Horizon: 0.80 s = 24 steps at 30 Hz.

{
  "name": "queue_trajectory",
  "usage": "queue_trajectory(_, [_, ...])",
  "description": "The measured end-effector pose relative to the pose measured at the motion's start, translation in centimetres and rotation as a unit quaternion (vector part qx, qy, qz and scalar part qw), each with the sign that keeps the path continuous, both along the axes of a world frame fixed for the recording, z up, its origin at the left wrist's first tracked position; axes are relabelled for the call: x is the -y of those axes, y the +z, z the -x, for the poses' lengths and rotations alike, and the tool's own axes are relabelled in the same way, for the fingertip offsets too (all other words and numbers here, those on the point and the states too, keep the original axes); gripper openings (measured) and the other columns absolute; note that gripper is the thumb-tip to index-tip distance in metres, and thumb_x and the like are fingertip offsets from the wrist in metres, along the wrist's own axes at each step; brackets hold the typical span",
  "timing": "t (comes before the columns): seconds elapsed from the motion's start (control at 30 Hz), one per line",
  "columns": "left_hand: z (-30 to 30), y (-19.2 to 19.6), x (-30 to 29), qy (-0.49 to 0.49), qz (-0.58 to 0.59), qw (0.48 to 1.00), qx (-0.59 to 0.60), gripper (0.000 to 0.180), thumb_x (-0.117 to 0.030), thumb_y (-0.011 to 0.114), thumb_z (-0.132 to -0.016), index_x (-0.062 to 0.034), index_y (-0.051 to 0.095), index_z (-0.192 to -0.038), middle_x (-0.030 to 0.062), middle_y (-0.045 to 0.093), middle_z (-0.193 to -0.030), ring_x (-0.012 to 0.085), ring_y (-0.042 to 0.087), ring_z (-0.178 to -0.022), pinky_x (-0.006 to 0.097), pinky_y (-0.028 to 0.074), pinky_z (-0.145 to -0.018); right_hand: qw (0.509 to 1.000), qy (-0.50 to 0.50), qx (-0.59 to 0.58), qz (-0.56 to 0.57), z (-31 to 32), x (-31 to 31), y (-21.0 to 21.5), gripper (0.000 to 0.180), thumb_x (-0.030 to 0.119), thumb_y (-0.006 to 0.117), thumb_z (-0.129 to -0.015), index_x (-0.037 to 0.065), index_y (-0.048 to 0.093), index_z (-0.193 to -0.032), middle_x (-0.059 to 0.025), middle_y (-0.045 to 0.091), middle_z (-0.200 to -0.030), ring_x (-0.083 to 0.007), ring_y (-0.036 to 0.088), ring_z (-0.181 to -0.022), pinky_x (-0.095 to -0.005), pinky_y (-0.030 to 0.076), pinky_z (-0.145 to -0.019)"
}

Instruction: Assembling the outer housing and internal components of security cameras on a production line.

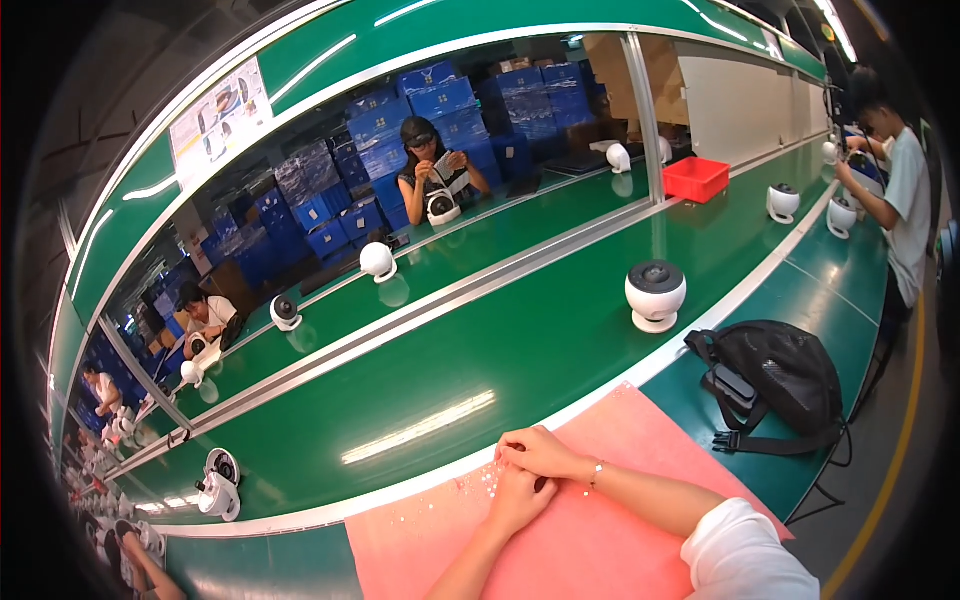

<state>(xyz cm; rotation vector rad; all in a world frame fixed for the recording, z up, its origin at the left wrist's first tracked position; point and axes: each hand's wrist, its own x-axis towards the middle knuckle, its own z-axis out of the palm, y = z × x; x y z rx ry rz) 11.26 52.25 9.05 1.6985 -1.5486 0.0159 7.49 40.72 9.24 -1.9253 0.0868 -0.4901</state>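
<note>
The green belt (450, 365) ran across the view, its pale near rim bordering a darker green tabletop (260, 560). On that tabletop lay the pink sheet (590, 540), spread flat beneath the person's hands, its far edge up against the rim. It looked light and pliable, liable to wrinkle or slide (nothing visible pinned it down apart from the arms); a free corner, such as the far right one, seemed the best place to take hold, lifting gently. Right of it, near the tabletop's outer edge, rested a black bag (780, 375).

On the belt, beyond the sheet's far corner and close to the near rim, stood a round white device (656, 295). Its shell looked stiff, smooth and probably slippery; cupping both sides low down would likely have spared the dark top.

The right hand (545, 453) lay across the left hand (520, 497), touching it, both sets of fingers bent and drawn together; whether they pinched anything could not be told. Tiny shiny specks (404, 519) dotted the sheet's far left part, presumably light and easily scattered.
</note>
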Motion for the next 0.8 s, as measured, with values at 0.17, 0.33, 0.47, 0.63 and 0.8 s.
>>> queue_trajectory(0.17, [-0.05, 0.06, -0.09, 0.001, -0.001, 1.0, -0.002, 0.016, -0.008, 0.062, -0.07, 0.0051, 0.061, -0.079, 0.0184, 0.061, -0.07, 0.0328, 0.059, -0.066, 0.039, 0.046, -0.059, 1.0, 0.002, 0.01, 0.003, -0.18, 0.02, -0.15, 0.018, 0.015, 0.052, -0.08, 0.003, 0.064, -0.082, -0.0103, 0.064, -0.072, -0.0195, 0.06, -0.066, -0.0313, 0.046, -0.061])
queue_trajectory(0.33, [0.09, 0.29, -0.25, -0.005, -0.012, 1.0, -0.019, 0.018, -0.005, 0.061, -0.068, 0.0052, 0.059, -0.082, 0.0194, 0.061, -0.076, 0.0346, 0.059, -0.072, 0.041, 0.047, -0.064, 1.0, 0.003, 0.015, 0.001, -0.23, -0.04, -0.23, 0.017, 0.015, 0.052, -0.08, 0.003, 0.064, -0.082, -0.0103, 0.063, -0.07, -0.0192, 0.059, -0.065, -0.0312, 0.046, -0.06])
queue_trajectory(0.47, [0.3, 0.26, -0.23, -0.005, -0.012, 1.0, -0.023, 0.018, -0.005, 0.061, -0.069, 0.0054, 0.059, -0.083, 0.0193, 0.061, -0.076, 0.0344, 0.059, -0.072, 0.041, 0.047, -0.064, 1.0, 0.004, 0.007, -0.008, 0.06, -0.1, -0.11, 0.017, 0.015, 0.052, -0.08, 0.003, 0.065, -0.082, -0.0102, 0.063, -0.071, -0.019, 0.059, -0.065, -0.0311, 0.046, -0.06])
queue_trajectory(0.63, [0.11, 0.29, -0.07, -0.009, -0.033, 0.999, -0.028, 0.018, -0.004, 0.061, -0.068, 0.0056, 0.059, -0.083, 0.0194, 0.061, -0.078, 0.0342, 0.059, -0.073, 0.04, 0.047, -0.064, 1.0, 0.01, 0.0, -0.015, 0.07, 0.08, 0.11, 0.017, 0.014, 0.052, -0.08, 0.003, 0.064, -0.083, -0.0102, 0.063, -0.071, -0.019, 0.059, -0.065, -0.031, 0.046, -0.06])
queue_trajectory(0.8, [0.13, 0.33, -0.11, -0.008, -0.022, 0.999, -0.025, 0.017, -0.004, 0.06, -0.068, 0.0057, 0.059, -0.082, 0.0193, 0.061, -0.077, 0.0343, 0.059, -0.073, 0.04, 0.048, -0.064, 1.0, 0.013, -0.019, 0.007, 0.23, 0.01, 0.57, 0.016, 0.012, 0.051, -0.083, 0.001, 0.063, -0.085, -0.0085, 0.065, -0.076, -0.0152, 0.061, -0.071, -0.0292, 0.048, -0.066])
